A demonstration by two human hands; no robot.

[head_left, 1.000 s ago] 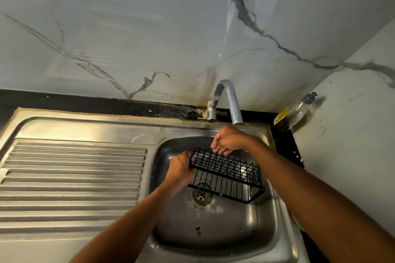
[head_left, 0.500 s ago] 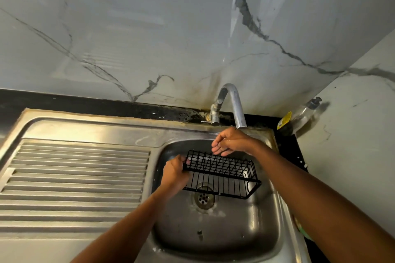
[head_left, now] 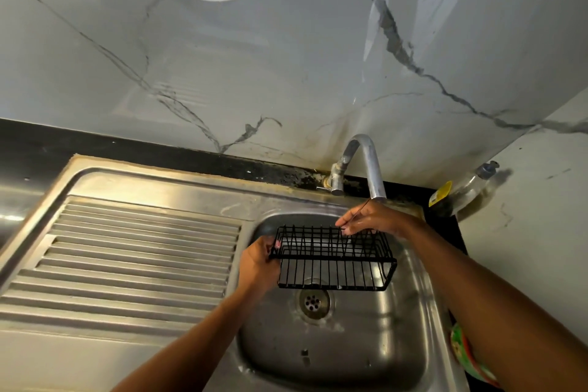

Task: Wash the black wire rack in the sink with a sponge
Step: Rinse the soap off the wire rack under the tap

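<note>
The black wire rack (head_left: pixel 334 259) hangs level over the steel sink basin (head_left: pixel 343 350), above the drain (head_left: pixel 313 301). My left hand (head_left: pixel 257 267) grips the rack's left end. My right hand (head_left: pixel 372 219) sits at the rack's back rim just under the faucet spout (head_left: pixel 375 181), fingertips pinching the top wire. A thin dark strand runs across that hand. No sponge is in view.
The ribbed steel drainboard (head_left: pixel 133 254) lies to the left of the basin. A clear bottle with a yellow label (head_left: pixel 458 191) leans in the back right corner. A green-and-orange item (head_left: pixel 461 350) sits at the sink's right edge. Marble wall stands close behind.
The rack has turned from tilted down to the right to lying level, and it sits slightly higher over the drain. Both hands stay at the same places on it.
</note>
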